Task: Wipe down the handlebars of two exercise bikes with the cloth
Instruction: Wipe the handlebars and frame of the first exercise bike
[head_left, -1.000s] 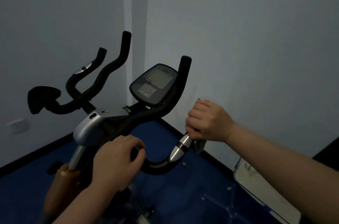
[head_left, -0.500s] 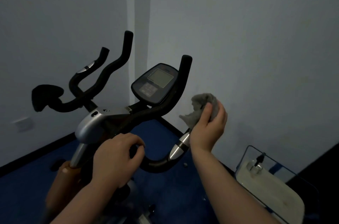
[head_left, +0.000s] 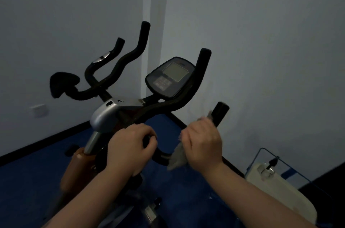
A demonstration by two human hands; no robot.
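Now the right hand had brought the crumpled grey cloth back around the black foam handlebar, gripping both; the left hand still clasped the bar; wiping likely resumed.

The right hand covers most of the cloth, so only a grey, blurred corner hangs out below the fingers, and a small part shows above the knuckles. The part of the handlebar under this hand is hidden. The left hand hides the bar part which it grips, and its fingertips are not visible. Both forearms are cut off by the bottom edge. The lower body of the bike is dark and blurred, partly behind the arms. The buttons on the console are too small to read. The white object at the right is partly cut by the edge; I cannot tell what it is.
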